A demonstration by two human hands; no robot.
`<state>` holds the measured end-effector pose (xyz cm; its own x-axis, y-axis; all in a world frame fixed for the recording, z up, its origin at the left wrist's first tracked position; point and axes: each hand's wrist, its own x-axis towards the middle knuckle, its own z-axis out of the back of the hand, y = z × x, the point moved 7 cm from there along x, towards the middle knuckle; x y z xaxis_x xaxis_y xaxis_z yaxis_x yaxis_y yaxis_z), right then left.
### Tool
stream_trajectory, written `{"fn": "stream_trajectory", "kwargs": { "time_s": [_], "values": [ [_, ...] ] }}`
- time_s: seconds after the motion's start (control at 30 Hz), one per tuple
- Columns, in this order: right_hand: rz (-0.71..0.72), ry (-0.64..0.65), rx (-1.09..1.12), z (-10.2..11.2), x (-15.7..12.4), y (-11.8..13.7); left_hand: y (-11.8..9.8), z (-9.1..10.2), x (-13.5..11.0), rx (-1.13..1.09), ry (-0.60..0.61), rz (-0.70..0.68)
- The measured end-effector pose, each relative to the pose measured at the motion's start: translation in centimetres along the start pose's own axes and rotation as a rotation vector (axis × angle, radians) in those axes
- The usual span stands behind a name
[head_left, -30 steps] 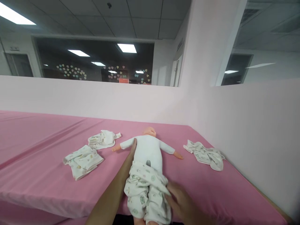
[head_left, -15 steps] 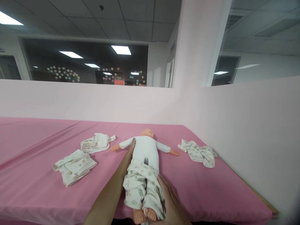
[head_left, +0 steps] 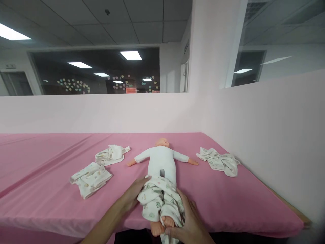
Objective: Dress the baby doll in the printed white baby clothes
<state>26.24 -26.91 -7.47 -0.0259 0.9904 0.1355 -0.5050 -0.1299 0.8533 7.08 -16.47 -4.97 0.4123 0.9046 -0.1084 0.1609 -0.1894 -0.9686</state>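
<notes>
trousers (head_left: 152,206) are fitted on doll (head_left: 162,157), unsmoothed; held at five o'clock by right hand (head_left: 191,222); left hand's (head_left: 137,190) grip unclear.

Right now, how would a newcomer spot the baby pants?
On the pink sheet lies a white-bodied baby doll. The printed baby pants sit on its legs, touched by the left hand and right hand; other garments lie off the doll.
</notes>
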Motion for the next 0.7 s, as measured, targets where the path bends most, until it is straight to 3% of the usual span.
{"fn": "stream_trajectory", "kwargs": {
  "time_s": [0.1,0.17,0.23,0.3,0.4,0.5,0.7],
  "values": [
    [0.03,-0.027,0.152,0.1,0.0,-0.1,1.7,0.5,-3.1,0.128,-0.075,-0.121],
    [0.053,-0.041,0.235,0.1,-0.1,0.0,2.9,0.5,-4.8,0.304,-0.075,-0.308],
    [0.081,-0.046,0.249,0.1,-0.2,0.6,4.5,0.8,-6.0,0.442,-0.135,-0.483],
    [0.104,-0.046,0.223,0.1,-0.4,1.6,6.3,0.5,-6.4,0.63,-0.164,-0.563],
    [0.119,-0.054,0.166,0.2,-0.8,2.8,7.5,0.0,-6.2,0.853,-0.26,-0.609],
    [0.086,-0.076,0.101,0.4,-0.9,2.3,6.4,-0.6,-6.5,0.912,-0.304,-0.66],
    [0.016,-0.089,0.043,1.0,-0.8,0.5,3.3,1.2,-7.0,0.801,-0.221,-0.388]
  ]
}}
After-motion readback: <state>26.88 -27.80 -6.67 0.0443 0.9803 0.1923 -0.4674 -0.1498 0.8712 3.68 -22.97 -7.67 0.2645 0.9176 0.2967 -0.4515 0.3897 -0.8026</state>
